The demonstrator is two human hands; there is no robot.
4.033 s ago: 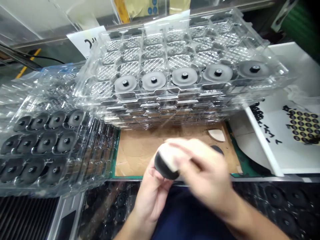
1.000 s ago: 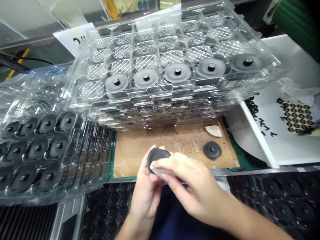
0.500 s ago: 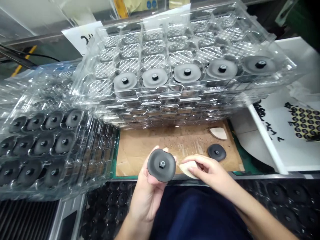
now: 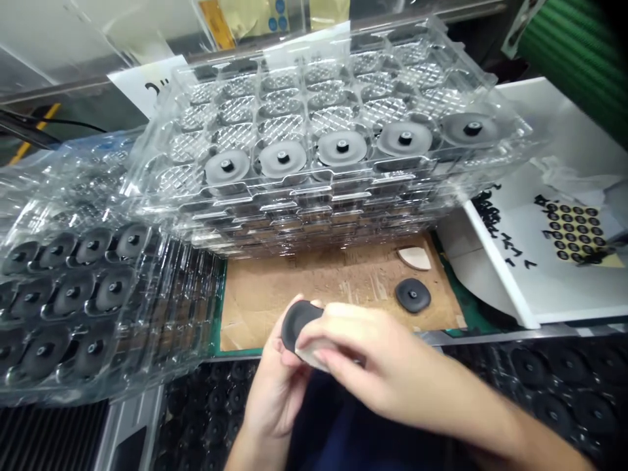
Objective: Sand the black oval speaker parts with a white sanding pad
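Observation:
My left hand [image 4: 282,386] holds a dark grey rounded disc [image 4: 296,320] by its edge, tilted toward me. Pinched between the fingers of my right hand [image 4: 363,353] is a pale, leaf-shaped pad [image 4: 316,353], laid against the disc's face. My right fingers cover much of the disc, including its centre. To the right, a similar disc with a central stud [image 4: 413,295] lies on a brown cardboard sheet [image 4: 255,301]. Beyond that disc is another pale pad [image 4: 415,258].
A stack of clear plastic trays [image 4: 314,190] stands ahead, discs in its front row. More trays with discs [image 4: 73,294] are at left. A white bin [image 4: 554,288] at right holds round stickers [image 4: 574,232] and small black scraps. Trays of discs also lie below the bench edge.
My right hand has moved left, bringing the pale pad from beside the disc onto its face. The held disc has shifted slightly left. The whole view has shifted a little.

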